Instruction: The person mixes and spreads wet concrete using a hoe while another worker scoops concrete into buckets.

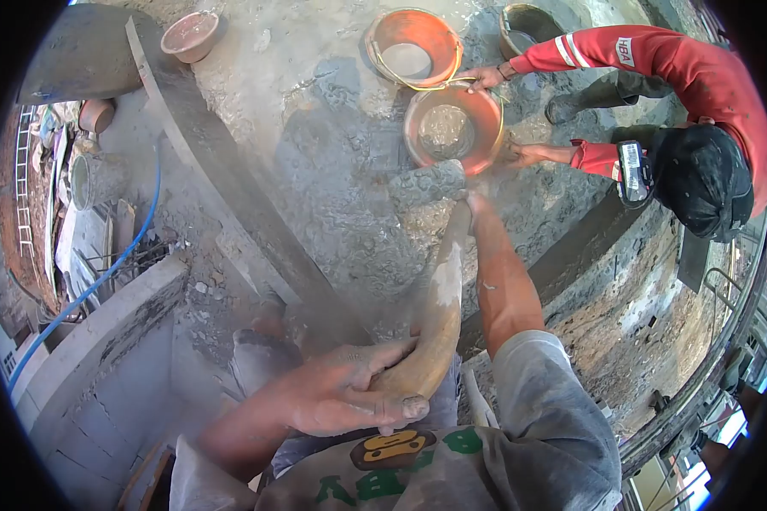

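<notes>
A long wooden-handled hoe [435,341] slants away from my body, its head [430,183] caked in wet grey cement. Around the near end of the handle my left hand [349,392] is closed, thumb lying along the wood. Farther down, close to the head, my right hand [479,209] grips the same handle; its fingers are partly hidden. Just beyond the hoe head stands an orange bucket [492,140] with grey mix inside. A co-worker in a red sleeve [588,51] has one hand [486,78] at its rim and another hand [524,154] at its side.
Behind that bucket sit another orange bucket [375,38] and a dark bucket [507,34]. Wet cement [332,179] covers the ground. A long board [222,170] runs along the left, near a blue hose [115,268] and a block wall [111,315]. A basin [190,38] lies at the far left.
</notes>
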Motion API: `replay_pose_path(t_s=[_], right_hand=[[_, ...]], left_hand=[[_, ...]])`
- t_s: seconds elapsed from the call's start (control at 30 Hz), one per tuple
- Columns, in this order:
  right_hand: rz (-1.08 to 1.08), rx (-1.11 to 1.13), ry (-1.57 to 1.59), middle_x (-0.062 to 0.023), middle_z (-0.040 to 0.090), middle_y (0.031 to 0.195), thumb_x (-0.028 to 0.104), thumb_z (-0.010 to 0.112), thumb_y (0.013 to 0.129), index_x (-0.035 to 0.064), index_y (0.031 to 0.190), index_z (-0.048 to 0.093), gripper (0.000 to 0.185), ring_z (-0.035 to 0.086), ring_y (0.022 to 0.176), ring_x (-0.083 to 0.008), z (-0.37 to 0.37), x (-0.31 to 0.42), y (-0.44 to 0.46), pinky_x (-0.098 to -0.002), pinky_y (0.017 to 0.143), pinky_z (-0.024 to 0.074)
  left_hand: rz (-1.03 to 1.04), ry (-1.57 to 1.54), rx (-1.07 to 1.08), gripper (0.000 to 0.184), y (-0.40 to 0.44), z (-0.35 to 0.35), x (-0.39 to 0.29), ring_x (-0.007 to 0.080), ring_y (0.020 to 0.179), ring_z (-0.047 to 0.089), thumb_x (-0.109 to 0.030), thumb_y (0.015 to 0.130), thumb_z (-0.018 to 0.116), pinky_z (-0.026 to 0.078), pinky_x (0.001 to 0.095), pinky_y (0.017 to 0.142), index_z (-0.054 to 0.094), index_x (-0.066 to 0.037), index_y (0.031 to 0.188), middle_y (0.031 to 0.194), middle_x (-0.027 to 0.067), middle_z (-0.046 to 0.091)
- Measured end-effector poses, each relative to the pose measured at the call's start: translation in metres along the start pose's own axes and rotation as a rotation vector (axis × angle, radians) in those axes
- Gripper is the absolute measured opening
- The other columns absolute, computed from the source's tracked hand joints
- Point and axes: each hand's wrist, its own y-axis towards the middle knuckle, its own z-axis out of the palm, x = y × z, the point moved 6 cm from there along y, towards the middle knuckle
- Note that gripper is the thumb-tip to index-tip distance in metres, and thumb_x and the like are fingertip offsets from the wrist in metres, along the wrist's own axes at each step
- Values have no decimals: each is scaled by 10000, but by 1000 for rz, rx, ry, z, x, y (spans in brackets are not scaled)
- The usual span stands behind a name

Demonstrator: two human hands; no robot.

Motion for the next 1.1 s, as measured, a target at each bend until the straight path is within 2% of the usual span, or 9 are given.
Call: replay_pose_path(t_s=[0.13,0.3,0.43,0.53,0.67,0.83,0.87,1.0,1.1], right_hand=[[35,49,-162,-91,561,686,220,608,717,69,834,580,193,549,539,-234,15,-6,-6,-376,489,470],[-26,-27,-336,-82,573,721,222,586,736,76,877,595,204,562,579,-229,23,19,-30,-381,524,475],[-101,18,-218,-96,579,742,226,583,750,69,898,586,216,561,602,-225,13,44,-8,-371,542,470],[-174,-102,-209,-108,580,769,229,588,759,50,927,574,246,561,624,-220,5,74,-3,-363,560,466],[-366,-316,-155,-150,597,884,188,645,716,-43,1004,543,383,579,702,-251,12,89,-26,-376,641,476],[-622,-534,-292,-159,591,1003,186,711,673,-91,1076,492,535,586,836,-270,30,52,3,-375,742,475],[-573,-497,-320,-132,588,881,153,686,666,-38,1043,496,464,572,729,-218,48,48,-16,-359,684,472],[-792,-258,-147,-84,571,791,104,673,658,-7,979,514,375,553,674,-181,70,21,-3,-319,644,462],[-859,-147,-238,-60,565,762,82,664,657,10,932,533,312,546,655,-167,129,25,-44,-290,600,450]], left_hand=[[115,-13,-90,687,-15,11,-21,115,674,506,-409,847,592,409,253,626,358,51,1300,811,45,528],[263,-45,-77,641,-30,15,-27,121,686,516,-395,864,577,416,260,618,378,43,1289,860,47,522],[319,-24,-117,577,-42,10,-20,139,695,527,-431,850,586,419,284,612,463,8,1203,826,64,533],[252,298,-207,584,-43,-17,7,218,706,578,-514,814,584,436,336,631,522,-18,1116,778,125,573],[-43,731,-435,612,-16,-66,67,305,851,612,-512,739,645,460,382,714,547,-11,1075,870,170,622],[-295,810,-830,577,124,-177,273,335,938,599,-475,687,698,473,411,791,553,-104,1105,961,167,627],[-367,686,-847,588,149,-191,304,328,953,600,-466,674,712,477,405,797,566,-101,1111,978,171,630],[-496,435,-788,596,213,-211,351,309,962,610,-475,646,734,487,393,795,625,-76,1074,993,189,641],[-335,371,-758,628,213,-210,358,300,920,629,-513,618,747,488,385,781,651,-45,1026,954,190,656]])
